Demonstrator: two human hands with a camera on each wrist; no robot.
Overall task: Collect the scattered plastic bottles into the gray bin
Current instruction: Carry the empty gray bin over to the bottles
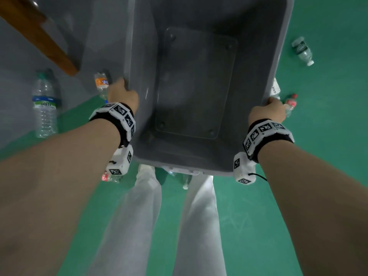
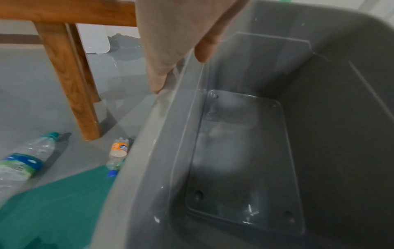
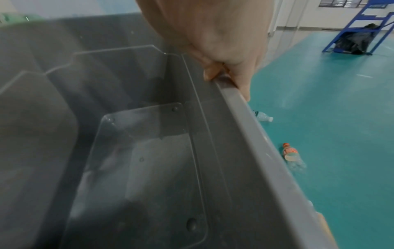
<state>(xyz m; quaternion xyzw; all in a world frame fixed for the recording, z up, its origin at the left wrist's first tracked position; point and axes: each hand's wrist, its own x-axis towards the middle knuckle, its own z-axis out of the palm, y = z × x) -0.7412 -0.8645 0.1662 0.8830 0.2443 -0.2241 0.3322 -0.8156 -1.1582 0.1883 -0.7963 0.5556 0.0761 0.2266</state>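
I hold the gray bin (image 1: 139,108) up in front of me by its two long rims; nothing lies inside it. My left hand (image 1: 122,94) grips the left rim (image 2: 149,128), thumb inside the wall. My right hand (image 1: 268,109) grips the right rim (image 3: 251,128). Bottles lie scattered on the floor: a large clear bottle with a blue label (image 1: 44,104) (image 2: 23,161) at the left, an orange-labelled bottle (image 1: 101,84) (image 2: 118,155) beside the left rim, a red-capped bottle (image 1: 290,102) (image 3: 292,156) by the right hand, and a green-labelled bottle (image 1: 302,50) at the far right.
A wooden table leg (image 2: 68,79) (image 1: 37,34) stands on the gray floor at the left. My white trouser legs (image 1: 139,216) are below the bin, with more bottles (image 1: 110,177) near my feet. A blue frame (image 3: 360,32) stands far off on the green floor (image 1: 328,176).
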